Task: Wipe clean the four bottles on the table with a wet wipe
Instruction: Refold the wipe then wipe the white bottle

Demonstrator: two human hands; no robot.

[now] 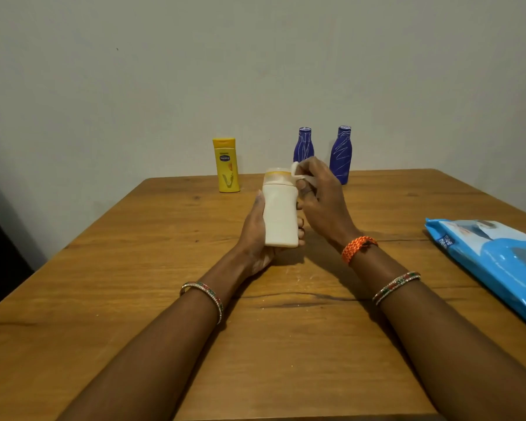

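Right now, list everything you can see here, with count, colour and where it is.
white bottle: one, white with a yellowish cap, held above the table's middle
wet wipe: one, white, at the white bottle's cap
yellow bottle: one, yellow, upright, far edge, left
blue bottles: two, blue with white scribbles, upright, far edge, right
wipes pack: one, light blue, flat at right edge
table: one, brown wood
left hand: grips the white bottle
right hand: pinches the wet wipe
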